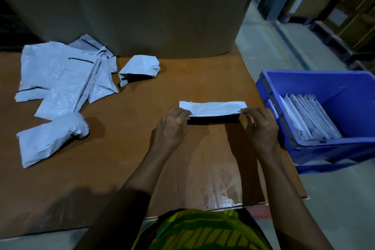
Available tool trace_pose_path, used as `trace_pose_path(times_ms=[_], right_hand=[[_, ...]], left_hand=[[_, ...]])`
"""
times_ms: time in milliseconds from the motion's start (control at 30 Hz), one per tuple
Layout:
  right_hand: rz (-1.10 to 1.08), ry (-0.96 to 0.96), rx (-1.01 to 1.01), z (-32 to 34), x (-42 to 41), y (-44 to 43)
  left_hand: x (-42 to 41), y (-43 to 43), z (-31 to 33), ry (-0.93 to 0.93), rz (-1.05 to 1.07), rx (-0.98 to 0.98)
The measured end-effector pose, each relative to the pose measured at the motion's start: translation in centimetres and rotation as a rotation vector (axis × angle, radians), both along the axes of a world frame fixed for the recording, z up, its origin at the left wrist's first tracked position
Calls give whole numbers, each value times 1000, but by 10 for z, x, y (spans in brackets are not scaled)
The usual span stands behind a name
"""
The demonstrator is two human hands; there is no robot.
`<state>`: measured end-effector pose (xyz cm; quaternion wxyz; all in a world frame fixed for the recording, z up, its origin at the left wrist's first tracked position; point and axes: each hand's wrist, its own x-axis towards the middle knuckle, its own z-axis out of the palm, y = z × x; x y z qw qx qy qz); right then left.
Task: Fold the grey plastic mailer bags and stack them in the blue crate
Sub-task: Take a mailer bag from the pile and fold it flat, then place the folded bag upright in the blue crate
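A folded grey mailer bag [213, 108] lies as a narrow strip on the brown table [132, 148], its near edge lifted. My left hand [172, 126] pinches its left end and my right hand [260, 126] pinches its right end. The blue crate [316, 79] stands just off the table's right side, with several folded bags [310, 115] leaning in a row inside. Unfolded bags lie in a loose pile [63, 75] at the far left. A crumpled bag [140, 68] sits behind the middle, and another bag [48, 138] lies at the near left.
A large cardboard box [132, 6] stands along the back of the table. Beyond the crate are a grey floor [274, 42] and shelving with boxes [345, 6]. A shiny film patch [219, 184] lies on the table near me.
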<state>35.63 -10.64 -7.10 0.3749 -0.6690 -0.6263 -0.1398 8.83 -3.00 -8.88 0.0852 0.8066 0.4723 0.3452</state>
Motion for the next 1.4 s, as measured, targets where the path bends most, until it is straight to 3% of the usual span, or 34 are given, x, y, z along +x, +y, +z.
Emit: trace_pose_path(times_ms=[367,533,967,1100,1200,1300,1400], right_hand=[[-145,-68,95,55,33,-50],[-231,143,202,69,65,-80],[-530,167,256,68,214,-106],[-534,189,193,54,273,-109],[-664,105,91,39,316,-110],[-829,-64,-54,29,346,-103],[-882,-37,-301,29,366,-94]], left_hand=[[50,29,69,-46,-127,233],[117,35,87,-62,-233,262],[328,66,108,-16,-461,322],[398,79,98,53,-554,376],[455,88,89,114,-614,387],[507,95,79,179,-637,327],[547,97,61,265,-654,188]])
